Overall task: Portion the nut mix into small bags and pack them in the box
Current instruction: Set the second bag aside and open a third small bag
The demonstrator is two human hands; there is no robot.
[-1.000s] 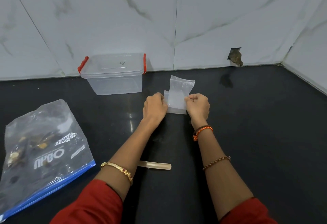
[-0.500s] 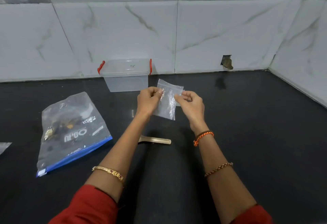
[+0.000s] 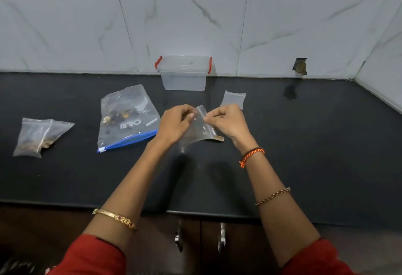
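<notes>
I see both hands up over the bench [image 3: 304,144], each grip closed on the top edge of one small clear bag [image 3: 199,128]: left hand [image 3: 175,122] pinches its left corner, right hand [image 3: 228,120] pinches the right, fingers curled. Bag hangs between them, empty as far as I can tell. Large nut mix bag [image 3: 127,120] lies just left of the left hand, flat. Clear box [image 3: 183,74] with red latches sits lid-on at the wall behind. Another small flat bag [image 3: 233,99] lies just behind the right hand. Two filled small bags [image 3: 38,135] lie far left. A pale stick [image 3: 218,138] is mostly hidden under the held bag; can't identify it.
</notes>
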